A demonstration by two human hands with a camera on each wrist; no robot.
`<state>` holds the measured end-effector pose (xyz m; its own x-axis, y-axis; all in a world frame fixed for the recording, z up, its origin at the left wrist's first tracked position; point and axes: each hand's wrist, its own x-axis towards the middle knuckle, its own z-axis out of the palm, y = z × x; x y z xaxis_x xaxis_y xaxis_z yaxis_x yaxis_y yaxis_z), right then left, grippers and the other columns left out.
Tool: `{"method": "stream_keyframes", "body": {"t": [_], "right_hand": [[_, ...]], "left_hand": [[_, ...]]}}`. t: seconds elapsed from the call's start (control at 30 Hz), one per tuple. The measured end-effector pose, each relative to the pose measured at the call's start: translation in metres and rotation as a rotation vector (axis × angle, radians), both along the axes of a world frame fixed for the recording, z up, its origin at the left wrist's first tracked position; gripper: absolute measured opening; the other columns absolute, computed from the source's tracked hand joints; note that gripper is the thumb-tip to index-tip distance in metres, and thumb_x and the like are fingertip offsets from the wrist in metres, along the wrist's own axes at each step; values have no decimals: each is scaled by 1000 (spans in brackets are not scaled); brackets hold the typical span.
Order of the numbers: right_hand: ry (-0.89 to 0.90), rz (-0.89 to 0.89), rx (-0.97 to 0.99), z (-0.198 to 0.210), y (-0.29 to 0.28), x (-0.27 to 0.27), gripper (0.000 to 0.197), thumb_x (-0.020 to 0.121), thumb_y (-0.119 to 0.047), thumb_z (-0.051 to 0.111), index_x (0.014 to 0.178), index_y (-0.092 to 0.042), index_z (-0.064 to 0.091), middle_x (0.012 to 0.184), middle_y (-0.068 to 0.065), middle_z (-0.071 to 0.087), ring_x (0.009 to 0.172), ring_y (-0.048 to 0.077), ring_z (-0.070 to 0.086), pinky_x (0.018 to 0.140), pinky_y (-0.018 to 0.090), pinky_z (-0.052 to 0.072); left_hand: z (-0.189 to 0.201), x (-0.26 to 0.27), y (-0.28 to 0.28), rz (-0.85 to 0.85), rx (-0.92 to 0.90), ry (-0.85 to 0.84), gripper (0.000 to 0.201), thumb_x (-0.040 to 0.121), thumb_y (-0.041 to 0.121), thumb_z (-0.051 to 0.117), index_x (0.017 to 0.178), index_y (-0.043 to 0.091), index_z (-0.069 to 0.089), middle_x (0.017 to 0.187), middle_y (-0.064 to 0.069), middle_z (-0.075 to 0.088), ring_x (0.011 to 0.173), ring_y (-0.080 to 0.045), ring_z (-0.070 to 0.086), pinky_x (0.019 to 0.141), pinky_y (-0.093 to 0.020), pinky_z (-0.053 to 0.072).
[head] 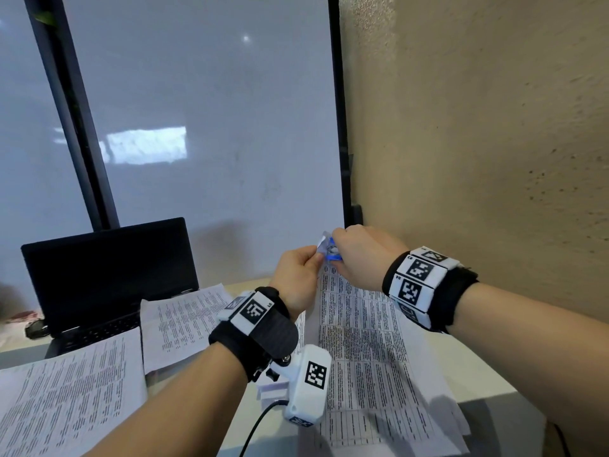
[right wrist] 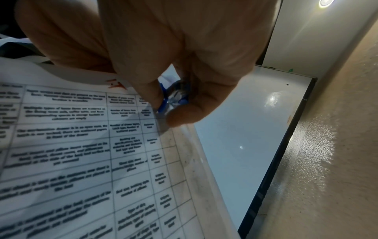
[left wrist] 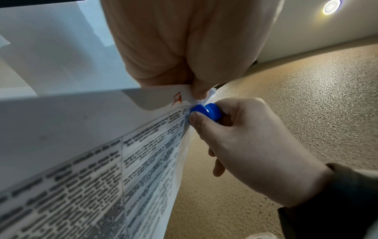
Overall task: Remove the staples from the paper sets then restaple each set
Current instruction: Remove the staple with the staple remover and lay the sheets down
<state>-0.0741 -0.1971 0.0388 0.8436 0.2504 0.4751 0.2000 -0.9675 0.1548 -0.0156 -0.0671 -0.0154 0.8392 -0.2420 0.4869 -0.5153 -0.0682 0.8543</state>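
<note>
Nearest the head camera, the left hand (head: pixel 298 278) pinches the top corner of a stapled set of white printed table sheets (head: pixel 362 351), lifted off the pale desk (head: pixel 487 387) so the corner stands in the air. Against that corner the right hand (head: pixel 357 255) grips a small blue plastic staple remover (left wrist: pixel 205 111), thumb and forefinger squeezing it. By my judgement the task is early — this set's staple is only now being worked, and two more printed paper sets (head: pixel 66 397) lie flat beside a black laptop (head: pixel 108 275), apparently waiting. Hidden matters: the staple itself is covered by fingers, no stapler shows, and whether the metal claws have bitten cannot be told.
</note>
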Motion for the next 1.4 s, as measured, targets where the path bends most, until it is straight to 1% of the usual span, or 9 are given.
{"method": "stream_keyframes", "body": {"t": [0.27, 0.37, 0.6, 0.7, 0.77, 0.87, 0.97, 1.07, 1.4], "right_hand": [[-39, 9, 68, -9, -2, 1, 25, 100, -35, 41, 113, -13, 44, 108, 5, 59, 89, 25, 60, 62, 30, 33], [12, 9, 183, -13, 2, -1, 18, 99, -28, 46, 110, -15, 42, 105, 2, 57, 91, 26, 58, 56, 29, 28], [162, 141, 855, -34, -4, 19, 16, 99, -21, 45, 87, -12, 41, 74, 4, 47, 68, 23, 47, 56, 30, 40], [285, 263, 1474, -42, -12, 26, 17, 103, -20, 37, 92, -11, 47, 72, 8, 46, 57, 21, 50, 44, 28, 46], [309, 201, 1678, -46, -29, 31, 20, 103, -20, 36, 91, -12, 49, 69, 6, 45, 53, 18, 50, 41, 25, 46], [466, -74, 1455, -66, -65, 37, 21, 100, -18, 43, 81, -10, 46, 61, 8, 40, 42, 19, 44, 41, 23, 43], [631, -334, 1056, -91, -93, 36, 28, 98, -23, 50, 79, -5, 42, 66, 13, 43, 54, 26, 48, 49, 31, 44], [663, -496, 675, -103, -108, 30, 36, 98, -27, 49, 70, -6, 40, 68, 9, 47, 65, 26, 51, 57, 30, 39], [718, -595, 294, -111, -120, 34, 41, 86, -41, 66, 66, -14, 43, 62, -1, 47, 50, 12, 42, 44, 23, 30]], "left_hand": [[1, -3, -8, 89, -32, -33, 52, 97, 38, 52, 75, -9, 56, 58, 0, 38, 63, -18, 33, 64, -33, 30], [-1, 4, -13, 144, -84, 35, 36, 100, 22, 50, 76, 2, 66, 72, -17, 62, 69, -20, 49, 70, -35, 42], [-5, 6, -12, 141, -283, 265, 23, 94, 6, 47, 71, 5, 50, 69, -12, 41, 65, -26, 38, 61, -37, 34], [-8, 4, -6, 140, -312, 297, 30, 99, 8, 44, 71, 7, 54, 67, -12, 55, 62, -24, 54, 61, -31, 46], [-12, 9, 2, 171, -308, 307, 31, 100, 11, 44, 73, 7, 59, 62, -5, 62, 57, -19, 61, 57, -25, 49], [-17, 18, 13, 304, -146, 186, 38, 99, 18, 49, 62, 9, 46, 55, -8, 39, 54, -23, 40, 59, -31, 37], [-17, 24, 22, 414, 86, 78, 49, 99, 16, 48, 55, 15, 28, 51, -1, 22, 52, -22, 22, 57, -31, 21], [-20, 30, 32, 490, 228, 63, 48, 101, 25, 46, 56, 12, 36, 52, -4, 32, 56, -22, 31, 59, -31, 27], [-18, 36, 37, 577, 260, 115, 48, 102, 28, 44, 58, 10, 38, 54, -5, 35, 51, -20, 31, 50, -30, 23]]}}
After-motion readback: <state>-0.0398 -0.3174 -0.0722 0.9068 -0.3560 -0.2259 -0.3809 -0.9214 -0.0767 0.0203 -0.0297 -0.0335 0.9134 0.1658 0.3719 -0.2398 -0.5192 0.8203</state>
